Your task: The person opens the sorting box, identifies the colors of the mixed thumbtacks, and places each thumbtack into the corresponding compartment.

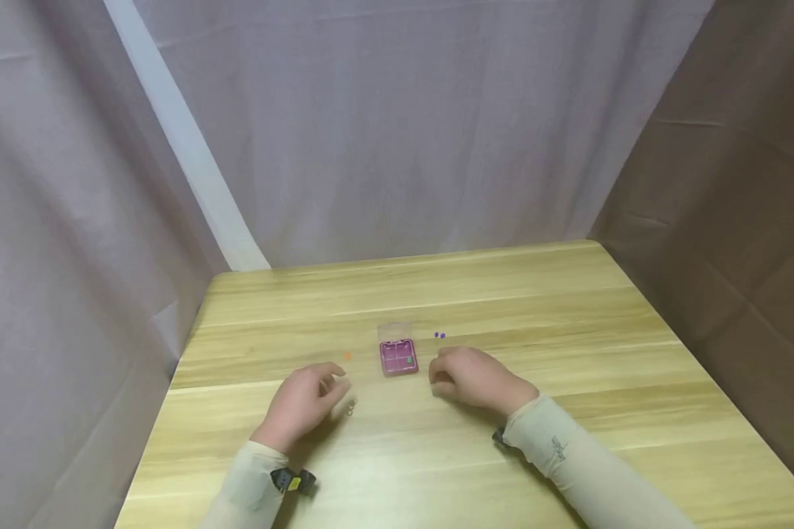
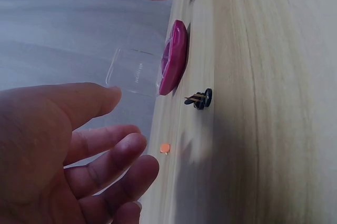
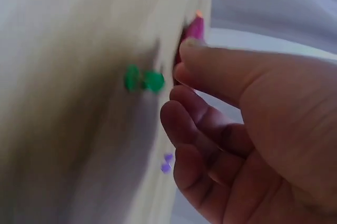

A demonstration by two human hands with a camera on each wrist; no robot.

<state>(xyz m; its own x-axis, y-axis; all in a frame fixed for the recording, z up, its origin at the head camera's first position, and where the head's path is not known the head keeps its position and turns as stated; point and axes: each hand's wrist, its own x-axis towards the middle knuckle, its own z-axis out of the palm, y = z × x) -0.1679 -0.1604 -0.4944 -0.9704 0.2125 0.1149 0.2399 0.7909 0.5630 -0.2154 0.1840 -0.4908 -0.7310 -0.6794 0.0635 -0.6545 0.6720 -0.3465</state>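
An open magenta box with compartments lies mid-table, its clear lid folded back; a green piece shows inside. Left of the box, my left hand hovers above the wood with loosely bent fingers, holding nothing. Small black pieces with gold pins, like thumbtacks, lie near its fingertips, and an orange piece sits farther back. My right hand is right of the box, fingers loosely bent, with nothing visible in them. Two blurred green pieces lie near its fingertips in the right wrist view.
Two small purple pieces lie on the wooden table, behind the right hand. Grey curtains hang behind the table's far edge and at the left. A brown cloth hangs along the right.
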